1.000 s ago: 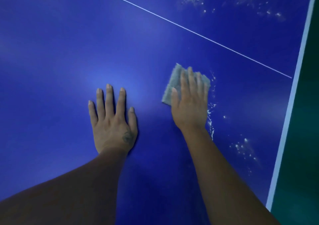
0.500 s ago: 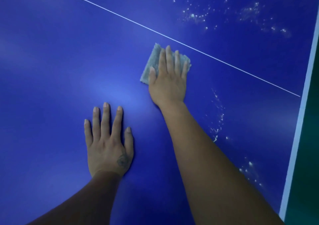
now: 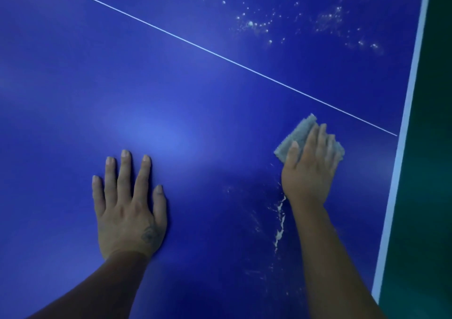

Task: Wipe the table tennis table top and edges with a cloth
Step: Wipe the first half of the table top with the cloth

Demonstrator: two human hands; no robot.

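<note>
Grey cloth (image 3: 297, 136) lies flat under right hand's (image 3: 309, 169) straight fingers (image 3: 311, 140).

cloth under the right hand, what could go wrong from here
1. The cloth is small and pressed flat by the right hand. It may smear the white streak by the wrist rather than lift it.
2. The specks beyond the centre line lie far from the cloth and could be missed.
3. The cloth sits near the table edge. With fingers flat, not gripping, a wide stroke might push it off.
</note>
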